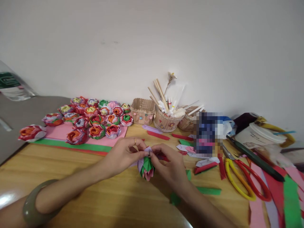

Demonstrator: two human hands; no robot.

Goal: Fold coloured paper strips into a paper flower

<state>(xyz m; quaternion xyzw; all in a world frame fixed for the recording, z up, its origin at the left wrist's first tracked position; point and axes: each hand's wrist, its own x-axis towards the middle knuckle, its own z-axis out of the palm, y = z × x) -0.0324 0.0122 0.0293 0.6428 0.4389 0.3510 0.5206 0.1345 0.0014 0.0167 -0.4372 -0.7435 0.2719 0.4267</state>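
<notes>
Both hands meet at the middle of the table around a folded paper flower (146,167) with green, pink and lilac petals. My left hand (123,153), with a ring on one finger, pinches its upper part near a lilac paper piece (148,150). From the other side my right hand (169,164) closes thumb and fingers on the same spot. The flower hangs below the fingertips, its petals pointing down. Exactly how the lilac piece sits against the flower is hidden by the fingers.
Finished paper flowers (96,120) crowd pink sheets (55,131) at the left. Woven-looking baskets (142,110) stand by the wall, one with sticks (160,90). Paper strips (206,164), scissors (247,180), a dark green tool (258,160) and a white tub (257,136) lie right.
</notes>
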